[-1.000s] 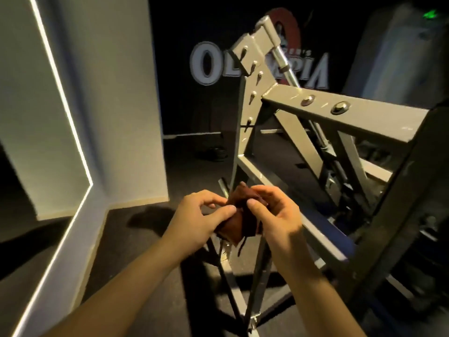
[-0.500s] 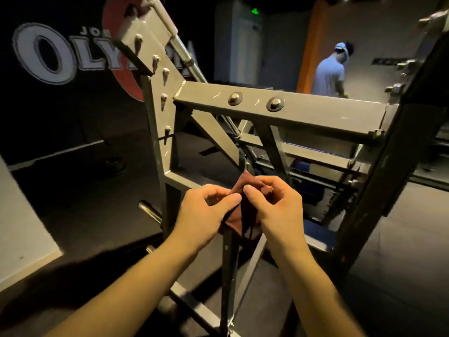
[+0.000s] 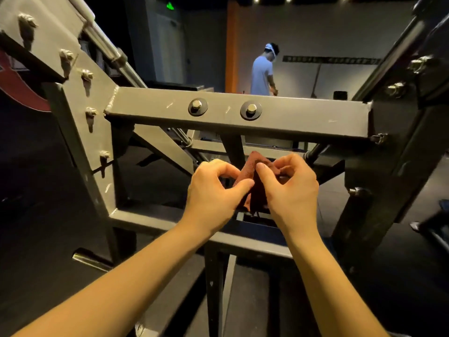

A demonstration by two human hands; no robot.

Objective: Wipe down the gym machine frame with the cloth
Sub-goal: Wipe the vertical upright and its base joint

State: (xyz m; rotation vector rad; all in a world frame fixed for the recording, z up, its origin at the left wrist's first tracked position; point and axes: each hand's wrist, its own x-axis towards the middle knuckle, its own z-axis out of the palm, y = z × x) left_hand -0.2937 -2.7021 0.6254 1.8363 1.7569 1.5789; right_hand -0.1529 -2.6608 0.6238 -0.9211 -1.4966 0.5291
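The grey steel machine frame (image 3: pixel 291 117) stood behind the hands, its bolted crossbar just above them. The left hand (image 3: pixel 213 190) and the right hand (image 3: pixel 289 188) each pinched the dark red cloth (image 3: pixel 252 171), bunched between them, apart from the frame.

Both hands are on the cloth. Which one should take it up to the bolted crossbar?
Probably right: the right hand has most of the cloth bunched under its fingers, just below the crossbar; the left hand pinches only an edge.
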